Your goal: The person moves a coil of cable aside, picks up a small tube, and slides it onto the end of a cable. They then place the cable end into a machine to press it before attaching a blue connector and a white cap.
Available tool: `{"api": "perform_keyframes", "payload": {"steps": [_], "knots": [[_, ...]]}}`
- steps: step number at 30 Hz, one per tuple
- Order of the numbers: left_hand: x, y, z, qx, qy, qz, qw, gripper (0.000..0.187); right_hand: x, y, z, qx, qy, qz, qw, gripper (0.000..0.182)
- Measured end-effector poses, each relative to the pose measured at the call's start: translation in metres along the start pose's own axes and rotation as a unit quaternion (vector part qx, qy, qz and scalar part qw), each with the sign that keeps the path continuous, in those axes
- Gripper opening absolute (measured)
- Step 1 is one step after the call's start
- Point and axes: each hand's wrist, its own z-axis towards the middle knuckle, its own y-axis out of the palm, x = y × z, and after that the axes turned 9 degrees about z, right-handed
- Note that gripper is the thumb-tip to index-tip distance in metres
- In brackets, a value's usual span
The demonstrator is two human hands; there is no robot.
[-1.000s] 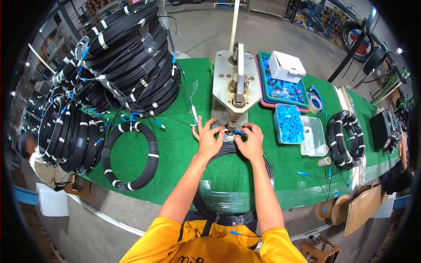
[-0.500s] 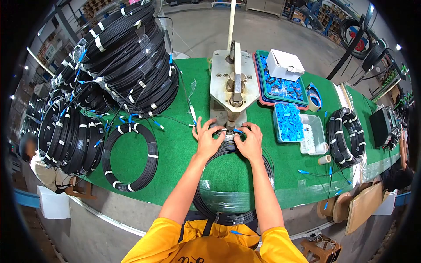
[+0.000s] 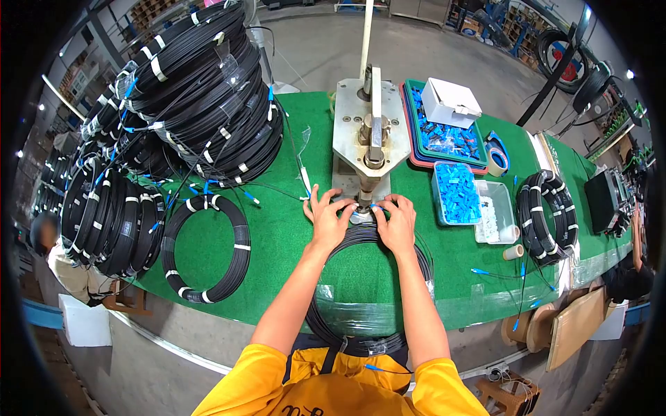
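Note:
At the base of a metal press (image 3: 371, 132), both hands meet from either side. My left hand (image 3: 329, 216) pinches something small and pale between thumb and index finger, its other fingers spread. My right hand (image 3: 396, 220) pinches a small blue connector (image 3: 375, 207) with thumb and index finger. Between the fingertips the detail is too small to make out. A black cable coil (image 3: 320, 315) lies below the hands, hanging over the front edge of the green table, partly hidden by my forearms.
Tall stacks of black cable coils (image 3: 208, 104) stand at the left, with a single coil (image 3: 240, 267) beside them. To the right are a tub of blue parts (image 3: 458, 194), a tray (image 3: 482, 161), a clear box (image 3: 505, 225) and more coils (image 3: 531, 229). People are at both edges.
The fingertips of both hands have shifted slightly under the press, and less of the blue connector shows. The pale piece at my left fingertips is less visible.

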Motion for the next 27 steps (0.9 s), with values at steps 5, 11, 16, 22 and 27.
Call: {"api": "perform_keyframes", "payload": {"steps": [5, 11, 16, 22, 27], "knots": [[0.0035, -0.001, 0.0005, 0.0, -0.002, 0.019, 1.0, 0.017, 0.002, 0.003, -0.0003, 0.017, -0.019, -0.01, 1.0, 0.017], [0.0008, 0.0044, 0.0017, 0.012, 0.003, 0.016, 1.0, 0.015, -0.0001, 0.0031, -0.0003, 0.023, -0.022, -0.023, 0.999, 0.016], [0.0029, 0.0034, 0.003, 0.006, -0.011, 0.012, 1.0, 0.016, -0.0003, 0.004, 0.0013, 0.017, -0.006, -0.034, 0.999, 0.019], [0.0019, 0.0064, 0.0049, 0.001, -0.024, 0.026, 0.999, 0.017, 0.0008, 0.0055, 0.0016, 0.019, 0.001, -0.041, 0.999, 0.02], [0.0041, 0.0052, 0.0043, -0.002, -0.028, 0.017, 0.999, 0.017, -0.0004, 0.004, 0.0014, 0.007, 0.019, -0.041, 0.999, 0.02]]}}
